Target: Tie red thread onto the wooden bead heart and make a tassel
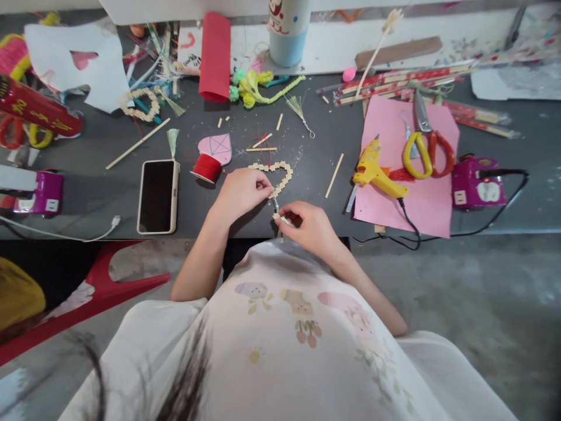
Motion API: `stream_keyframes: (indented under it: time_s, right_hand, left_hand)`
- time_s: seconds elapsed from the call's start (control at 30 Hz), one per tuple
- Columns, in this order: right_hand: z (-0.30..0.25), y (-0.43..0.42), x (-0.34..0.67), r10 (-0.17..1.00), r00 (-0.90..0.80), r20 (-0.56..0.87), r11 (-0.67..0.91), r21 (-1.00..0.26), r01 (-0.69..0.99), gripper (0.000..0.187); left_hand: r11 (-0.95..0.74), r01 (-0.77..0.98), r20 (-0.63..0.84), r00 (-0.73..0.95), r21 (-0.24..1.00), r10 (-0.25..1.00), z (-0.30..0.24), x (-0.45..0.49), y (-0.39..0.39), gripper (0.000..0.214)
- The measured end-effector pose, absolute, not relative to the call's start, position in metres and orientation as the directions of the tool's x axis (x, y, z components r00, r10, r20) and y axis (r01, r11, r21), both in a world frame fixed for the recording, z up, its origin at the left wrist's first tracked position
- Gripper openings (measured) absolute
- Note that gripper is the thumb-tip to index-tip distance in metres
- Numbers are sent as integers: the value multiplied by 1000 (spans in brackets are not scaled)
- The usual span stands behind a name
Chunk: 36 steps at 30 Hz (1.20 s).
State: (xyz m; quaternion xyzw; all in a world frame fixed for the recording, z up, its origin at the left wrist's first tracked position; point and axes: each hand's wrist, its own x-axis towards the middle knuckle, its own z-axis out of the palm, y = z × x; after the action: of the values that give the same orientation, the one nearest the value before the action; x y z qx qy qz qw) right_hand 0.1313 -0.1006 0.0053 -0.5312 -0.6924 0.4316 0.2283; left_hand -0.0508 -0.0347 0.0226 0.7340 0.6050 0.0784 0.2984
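A cream beaded heart (276, 172) lies near the front edge of the dark table (87, 204). My left hand (241, 192) pinches its lower tip, fingers closed on the beads. My right hand (307, 225) is just below, fingers curled round a small bead and a thin wire or string end that I can barely make out. The two hands almost touch at the heart's point.
A phone (158, 196), a red thread spool (207, 168) and a pink kite-shaped piece (215, 146) lie to the left. A yellow glue gun (377, 172) and scissors (427, 149) rest on pink paper (421, 199) to the right. Sticks, tassels and another beaded heart (140, 105) litter the back.
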Motion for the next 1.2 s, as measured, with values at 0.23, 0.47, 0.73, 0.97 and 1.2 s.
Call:
stream_keyframes:
  time_s: [0.23, 0.47, 0.73, 0.97, 1.2]
  right_hand:
    - [3, -102, 124, 930, -335, -152, 73, -816, 573, 15]
    - [2, -105, 121, 934, -324, -151, 64, -820, 569, 14]
    - [1, -106, 121, 938, -312, -153, 58, -816, 576, 15]
    - [5, -110, 125, 927, -360, -107, 116, -829, 546, 17]
    - [9, -113, 131, 908, -397, -137, 133, -803, 581, 13]
  left_hand:
    - [-186, 850, -236, 337, 492, 911, 19, -53, -28, 20]
    - [-216, 837, -235, 373, 504, 897, 17, -56, -26, 23]
    - [-223, 825, -226, 384, 520, 895, 17, -54, -26, 22]
    - [-216, 823, -228, 381, 525, 896, 16, -54, -25, 22]
    - [-229, 836, -226, 380, 498, 897, 16, -54, -25, 21]
